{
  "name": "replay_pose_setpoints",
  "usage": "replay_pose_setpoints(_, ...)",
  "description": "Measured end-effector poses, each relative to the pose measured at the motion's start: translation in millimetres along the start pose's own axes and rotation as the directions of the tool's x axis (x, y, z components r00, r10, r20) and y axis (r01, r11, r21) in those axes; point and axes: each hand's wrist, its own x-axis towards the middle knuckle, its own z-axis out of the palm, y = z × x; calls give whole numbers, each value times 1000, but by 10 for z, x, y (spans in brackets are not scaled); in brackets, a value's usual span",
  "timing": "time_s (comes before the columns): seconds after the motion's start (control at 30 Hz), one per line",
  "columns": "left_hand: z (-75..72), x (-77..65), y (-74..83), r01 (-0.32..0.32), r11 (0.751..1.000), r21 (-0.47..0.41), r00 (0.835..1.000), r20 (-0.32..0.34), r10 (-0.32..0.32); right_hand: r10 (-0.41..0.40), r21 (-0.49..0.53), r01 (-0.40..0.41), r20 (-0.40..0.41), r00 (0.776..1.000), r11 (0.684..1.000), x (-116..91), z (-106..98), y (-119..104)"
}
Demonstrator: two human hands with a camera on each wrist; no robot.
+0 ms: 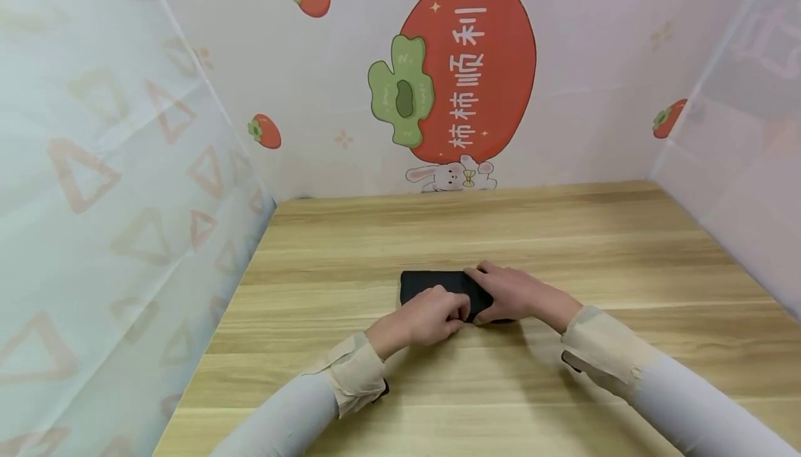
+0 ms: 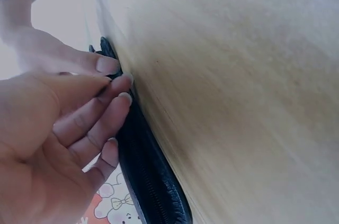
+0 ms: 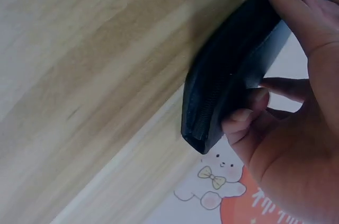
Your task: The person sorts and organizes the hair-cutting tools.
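A black zip wallet (image 1: 421,282) lies on the wooden table. Along its near edge runs a zipper (image 2: 150,184), visible in both wrist views. My left hand (image 1: 430,314) has its fingers curled at this edge, thumb and forefinger pinched together on the zipper line. Whatever small part sits between those fingertips is mostly hidden. Over the wallet's right end, my right hand (image 1: 510,291) grips it, thumb (image 2: 107,65) on the near edge and fingers reaching across the top. Both hands are close together near the right part of the wallet.
Wood-grain table (image 1: 325,248) surrounds the wallet. A printed backdrop (image 1: 344,81) with red persimmons and a rabbit rises behind the table. Fabric walls stand at the left (image 1: 112,206) and right (image 1: 738,109). Each sleeve cuff carries a beige wrap (image 1: 610,346).
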Motion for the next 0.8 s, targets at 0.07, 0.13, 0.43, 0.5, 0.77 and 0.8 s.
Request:
replay_pose_setpoints(0.07, -15, -3, 12, 27, 1000, -9, 1000, -10, -27, -1, 13, 1, 9, 1000, 1000, 15, -2, 18)
replay_pose_setpoints(0.13, -31, -3, 33, 52, 999, -10, 998, -21, -52, -5, 19, 5, 20, 1000, 1000, 17, -8, 35)
replay_pose_setpoints(0.43, -98, -42, 78, 94, 995, 41, 994, -67, -91, -58, 27, 58, 22, 998, 998, 21, -46, 44)
replay_pose_setpoints(0.5, -110, -74, 54, 108, 993, 46, 992, -64, -105, -47, 27, 46, 34, 998, 999, 28, -51, 42)
replay_pose_setpoints(0.77, -160, -272, -114, 122, 992, 21, 989, -90, -120, -23, 40, 21, 48, 999, 999, 41, -29, 41)
replay_pose_setpoints(0.8, -164, -302, -138, 120, 993, 14, 989, -89, -118, -23, 35, 21, 49, 999, 999, 36, -21, 41)
